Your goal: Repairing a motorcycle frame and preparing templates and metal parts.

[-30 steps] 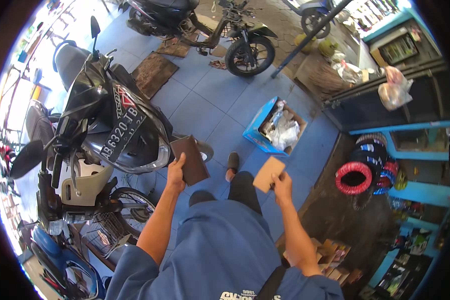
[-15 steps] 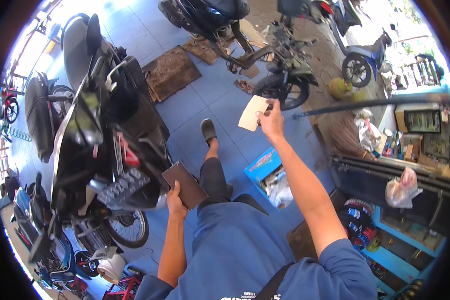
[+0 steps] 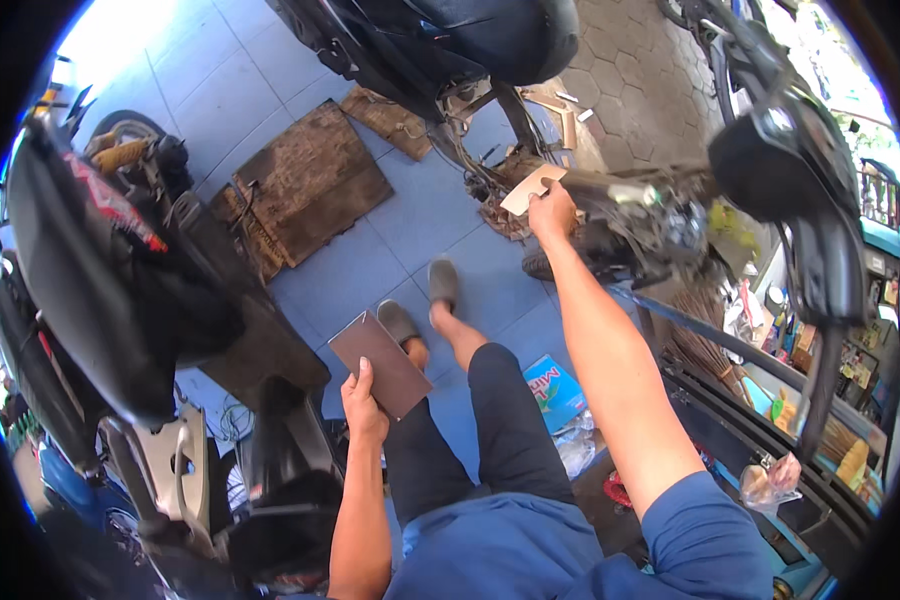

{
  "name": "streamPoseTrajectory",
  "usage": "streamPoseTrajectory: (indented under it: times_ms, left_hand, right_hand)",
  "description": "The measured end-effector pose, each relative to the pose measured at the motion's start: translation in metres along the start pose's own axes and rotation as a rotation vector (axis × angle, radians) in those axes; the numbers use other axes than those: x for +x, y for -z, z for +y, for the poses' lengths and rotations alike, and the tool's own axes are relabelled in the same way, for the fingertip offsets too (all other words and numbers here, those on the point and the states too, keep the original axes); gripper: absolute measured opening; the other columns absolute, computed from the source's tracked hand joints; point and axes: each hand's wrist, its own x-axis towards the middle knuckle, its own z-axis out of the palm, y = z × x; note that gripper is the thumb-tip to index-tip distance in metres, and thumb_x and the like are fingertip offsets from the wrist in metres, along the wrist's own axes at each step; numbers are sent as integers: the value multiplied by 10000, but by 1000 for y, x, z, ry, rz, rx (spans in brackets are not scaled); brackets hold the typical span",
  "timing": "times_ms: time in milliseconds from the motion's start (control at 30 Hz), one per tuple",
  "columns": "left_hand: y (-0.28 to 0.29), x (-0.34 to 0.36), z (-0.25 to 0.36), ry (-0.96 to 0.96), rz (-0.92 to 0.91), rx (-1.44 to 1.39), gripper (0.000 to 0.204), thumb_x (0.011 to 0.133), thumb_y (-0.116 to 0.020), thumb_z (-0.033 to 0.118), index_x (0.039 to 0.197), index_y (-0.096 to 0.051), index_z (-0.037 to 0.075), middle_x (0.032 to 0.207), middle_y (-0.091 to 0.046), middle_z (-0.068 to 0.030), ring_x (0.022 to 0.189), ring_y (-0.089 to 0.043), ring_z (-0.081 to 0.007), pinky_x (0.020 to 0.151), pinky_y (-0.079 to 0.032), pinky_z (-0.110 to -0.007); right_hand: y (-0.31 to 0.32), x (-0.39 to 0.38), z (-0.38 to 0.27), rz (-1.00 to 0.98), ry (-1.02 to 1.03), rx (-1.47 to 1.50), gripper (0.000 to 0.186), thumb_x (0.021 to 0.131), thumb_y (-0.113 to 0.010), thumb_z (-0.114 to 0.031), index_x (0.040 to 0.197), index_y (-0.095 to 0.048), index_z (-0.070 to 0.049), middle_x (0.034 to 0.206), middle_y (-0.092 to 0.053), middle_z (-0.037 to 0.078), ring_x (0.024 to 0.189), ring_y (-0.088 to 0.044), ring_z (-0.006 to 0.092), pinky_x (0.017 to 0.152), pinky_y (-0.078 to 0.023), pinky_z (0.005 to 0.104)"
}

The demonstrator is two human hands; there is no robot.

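My left hand [image 3: 365, 406] is closed on a flat, dark brown rectangular sheet [image 3: 382, 365], with the thumb lying over its face. The sheet looks stiff and slants above my left shoe. Stretched far forward, my right hand [image 3: 552, 212] pinches a smaller cream-coloured piece of card or paper [image 3: 523, 193] between thumb and fingers. This piece appears slightly curved and tilted. Just beyond it stands a partly stripped motorcycle front [image 3: 660, 215], blurred; I cannot tell whether the card touches it.
Motorcycles crowd the left side, a dark one [image 3: 90, 280] closest. Another motorbike [image 3: 430, 40] stands ahead, near wooden boards [image 3: 315, 180] on the blue tiled floor [image 3: 400, 230]. At my right are a blue box [image 3: 550, 390], a long bench [image 3: 750, 420] and a plastic bag [image 3: 770, 480].
I have moved forward, bringing the boards and the bike ahead closer. Both of my shoes now show. The cream piece is tilted flatter; each hand keeps its hold.
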Motion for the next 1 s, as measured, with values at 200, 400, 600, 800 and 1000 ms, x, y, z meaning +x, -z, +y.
streamPoseTrajectory:
  times_ms: [200,400,600,800,1000]
  left_hand:
    - [-55,149,-4,20,-36,-39,376,1022,-602,308,1192,-622,-27,1094,-681,-89,952,-664,-188,868,-538,-342]
    - [-94,273,-37,71,-58,-56,372,1020,-607,298,1221,-607,-15,1110,-670,-77,981,-648,-177,884,-521,-332]
    - [-102,305,-51,155,-7,-104,373,1014,-615,308,1207,-606,-11,1117,-663,-76,1001,-640,-181,890,-511,-329]
    - [-91,299,-76,184,35,-101,418,1013,-596,371,1217,-595,5,1121,-665,-75,1013,-637,-192,922,-496,-346]
    - [-91,297,-80,219,-4,-80,418,1021,-590,343,1271,-572,8,1156,-656,-65,1060,-621,-182,954,-478,-338]
  right_hand:
    - [-102,131,27,-16,-136,-93,401,828,-683,-124,1222,-671,-53,1144,-692,231,1126,-638,392,985,-499,450]
    - [-187,188,69,-94,-194,-114,383,818,-676,-126,1199,-696,-86,1138,-695,233,1119,-644,397,975,-507,448]
    - [-225,195,101,-214,-115,-261,390,788,-755,-204,1153,-736,-67,1052,-729,206,1060,-675,378,955,-520,417]
    - [-230,211,101,-204,-94,-313,392,785,-757,-166,1165,-739,-70,1082,-720,222,1073,-675,371,956,-516,404]
    - [-216,210,86,-189,-205,-196,385,792,-701,-124,1173,-741,-87,1108,-720,214,1063,-684,353,947,-512,386]
